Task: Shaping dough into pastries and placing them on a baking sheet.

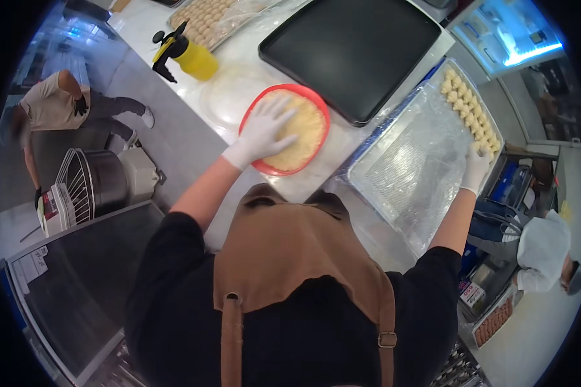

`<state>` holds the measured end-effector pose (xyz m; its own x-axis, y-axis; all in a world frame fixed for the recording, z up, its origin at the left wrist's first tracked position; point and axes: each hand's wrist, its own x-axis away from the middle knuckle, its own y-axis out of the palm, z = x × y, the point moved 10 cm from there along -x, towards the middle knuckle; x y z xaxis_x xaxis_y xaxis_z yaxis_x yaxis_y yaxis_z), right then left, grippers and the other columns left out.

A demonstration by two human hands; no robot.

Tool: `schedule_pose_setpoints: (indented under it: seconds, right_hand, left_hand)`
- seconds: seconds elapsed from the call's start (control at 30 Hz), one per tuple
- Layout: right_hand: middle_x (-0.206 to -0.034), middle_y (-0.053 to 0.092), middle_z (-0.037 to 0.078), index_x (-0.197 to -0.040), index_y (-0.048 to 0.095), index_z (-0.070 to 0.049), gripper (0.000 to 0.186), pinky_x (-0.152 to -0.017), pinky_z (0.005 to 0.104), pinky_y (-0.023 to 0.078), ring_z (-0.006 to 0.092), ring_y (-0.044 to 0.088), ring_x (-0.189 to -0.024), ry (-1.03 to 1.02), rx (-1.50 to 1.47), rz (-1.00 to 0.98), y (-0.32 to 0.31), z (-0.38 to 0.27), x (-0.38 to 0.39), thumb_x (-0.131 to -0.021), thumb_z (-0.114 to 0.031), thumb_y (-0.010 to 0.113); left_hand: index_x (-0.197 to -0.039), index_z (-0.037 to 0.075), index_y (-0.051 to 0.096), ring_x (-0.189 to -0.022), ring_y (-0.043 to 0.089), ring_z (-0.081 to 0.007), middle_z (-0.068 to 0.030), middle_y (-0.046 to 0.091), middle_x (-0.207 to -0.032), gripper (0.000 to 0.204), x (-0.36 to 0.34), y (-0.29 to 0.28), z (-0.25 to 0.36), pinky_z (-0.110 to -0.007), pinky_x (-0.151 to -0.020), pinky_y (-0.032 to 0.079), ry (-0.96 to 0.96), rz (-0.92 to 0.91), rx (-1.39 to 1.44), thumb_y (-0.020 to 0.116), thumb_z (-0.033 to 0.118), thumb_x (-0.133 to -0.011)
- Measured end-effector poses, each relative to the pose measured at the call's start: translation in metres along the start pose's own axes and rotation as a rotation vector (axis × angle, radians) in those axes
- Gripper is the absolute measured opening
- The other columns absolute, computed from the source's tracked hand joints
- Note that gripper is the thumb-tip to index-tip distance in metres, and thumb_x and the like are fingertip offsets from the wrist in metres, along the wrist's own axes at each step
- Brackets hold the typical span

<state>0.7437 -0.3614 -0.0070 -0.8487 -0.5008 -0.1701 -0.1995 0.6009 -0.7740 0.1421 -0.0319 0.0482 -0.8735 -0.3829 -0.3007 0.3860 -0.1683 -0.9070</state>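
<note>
My left hand, in a white glove, lies with fingers spread over pale yellow crumbs or shreds in a red-rimmed bowl. The bowl stands near the corner of the white table. At the right, my gloved right hand reaches to the near end of rows of pale, knotted dough pieces. Its fingers curl around a dough piece there, which they partly hide. These pieces lie along the far right side of a metal tray lined with clear plastic film.
A black baking tray lies beyond the bowl. Left of it stand a yellow spray bottle and a tray of round dough balls. One person is beside a mixer at left; another person is at right.
</note>
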Motion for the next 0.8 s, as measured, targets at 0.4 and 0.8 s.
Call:
schedule_pose_setpoints:
  seconds: [0.4, 0.8]
  right_hand:
    - [-0.122, 0.072, 0.019, -0.141, 0.063, 0.0, 0.037, -0.077, 0.0279, 0.058, 0.0191, 0.07, -0.096, 0.598, -1.484, -0.933, 0.216, -0.398, 0.277, -0.105, -0.01, 0.065]
    - [-0.12, 0.074, 0.017, -0.136, 0.068, 0.005, 0.036, -0.083, 0.0306, 0.06, 0.0191, 0.073, -0.102, 0.448, -1.203, -0.586, 0.215, -0.409, 0.265, -0.106, -0.015, 0.068]
  left_hand:
    - [-0.154, 0.011, 0.059, -0.153, 0.044, -0.0392, -0.0171, 0.049, -0.165, 0.067, 0.031, 0.001, -0.026, -0.053, -0.126, 0.034, 0.19, -0.046, 0.176, 0.069, 0.047, -0.098]
    - [-0.142, 0.007, 0.066, -0.145, 0.052, -0.0358, -0.0179, 0.055, -0.157, 0.057, 0.014, 0.022, -0.018, -0.045, -0.123, 0.04, -0.087, -0.326, 0.36, 0.077, 0.028, -0.09]
